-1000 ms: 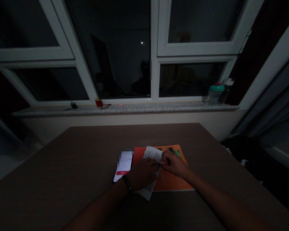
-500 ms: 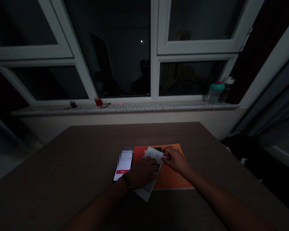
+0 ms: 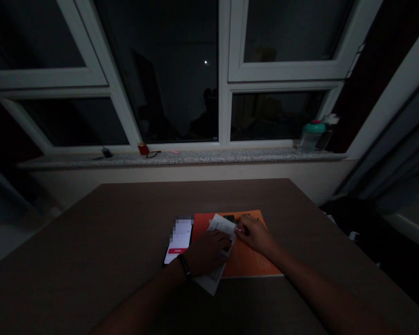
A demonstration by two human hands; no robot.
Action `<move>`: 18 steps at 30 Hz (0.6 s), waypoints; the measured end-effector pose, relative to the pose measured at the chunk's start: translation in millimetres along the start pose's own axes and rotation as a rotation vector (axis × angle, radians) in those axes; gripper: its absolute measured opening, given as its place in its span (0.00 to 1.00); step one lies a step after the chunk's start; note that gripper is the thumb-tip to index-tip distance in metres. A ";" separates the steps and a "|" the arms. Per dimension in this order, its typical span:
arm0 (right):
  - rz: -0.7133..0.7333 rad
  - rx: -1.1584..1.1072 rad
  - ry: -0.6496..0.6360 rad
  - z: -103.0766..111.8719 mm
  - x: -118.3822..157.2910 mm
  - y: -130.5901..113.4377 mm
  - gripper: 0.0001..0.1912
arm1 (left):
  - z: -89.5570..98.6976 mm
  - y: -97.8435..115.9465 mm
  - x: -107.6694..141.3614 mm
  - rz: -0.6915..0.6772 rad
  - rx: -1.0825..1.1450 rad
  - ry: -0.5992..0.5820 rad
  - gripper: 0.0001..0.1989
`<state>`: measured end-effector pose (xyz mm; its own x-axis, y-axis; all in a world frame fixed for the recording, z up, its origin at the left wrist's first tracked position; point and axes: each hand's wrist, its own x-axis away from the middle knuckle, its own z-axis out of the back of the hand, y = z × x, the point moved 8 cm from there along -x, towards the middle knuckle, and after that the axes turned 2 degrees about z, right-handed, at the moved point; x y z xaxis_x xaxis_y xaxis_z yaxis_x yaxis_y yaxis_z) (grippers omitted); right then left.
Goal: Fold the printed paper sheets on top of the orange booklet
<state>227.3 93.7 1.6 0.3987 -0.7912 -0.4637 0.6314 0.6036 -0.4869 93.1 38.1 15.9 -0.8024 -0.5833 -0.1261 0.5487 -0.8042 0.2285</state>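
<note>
One creased white paper sheet (image 3: 222, 224) lies under your hands, its upper part on the orange booklet (image 3: 247, 260) and its lower end sticking out past the booklet's near edge. Your left hand (image 3: 207, 252) rests on the sheet, fingers together and slightly curled. Your right hand (image 3: 253, 235) is half open, its fingertips (image 3: 238, 231) at the sheet's right edge. You cannot tell whether either hand grips the paper. One black band (image 3: 184, 266) circles your left wrist.

Just left of the booklet lies one lit smartphone (image 3: 179, 246). The booklet sits on a brown table (image 3: 91, 242), well short of the far edge, with a broad stretch of tabletop to its left. Beyond the booklet, a speckled stone windowsill (image 3: 181, 159) holds a teal-lidded jar (image 3: 309, 138), one bottle (image 3: 326, 135) behind it, a small red object (image 3: 143, 149) and a small black object (image 3: 106, 152).
</note>
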 end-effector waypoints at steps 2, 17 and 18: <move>0.103 -0.009 -0.074 -6.2 4.3 -13.2 0.06 | 0.4 0.3 0.1 -0.009 0.001 0.003 0.14; 0.055 0.159 0.005 -4.9 -4.3 5.8 0.07 | 1.7 0.8 0.1 -0.028 0.020 0.009 0.15; 0.038 0.151 0.016 -3.7 -4.1 7.2 0.07 | 1.1 0.7 0.2 -0.027 0.015 0.011 0.16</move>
<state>227.7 101.7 -2.7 0.4145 -0.7659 -0.4916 0.7097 0.6102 -0.3522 93.1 37.5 17.2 -0.8144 -0.5625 -0.1427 0.5232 -0.8180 0.2390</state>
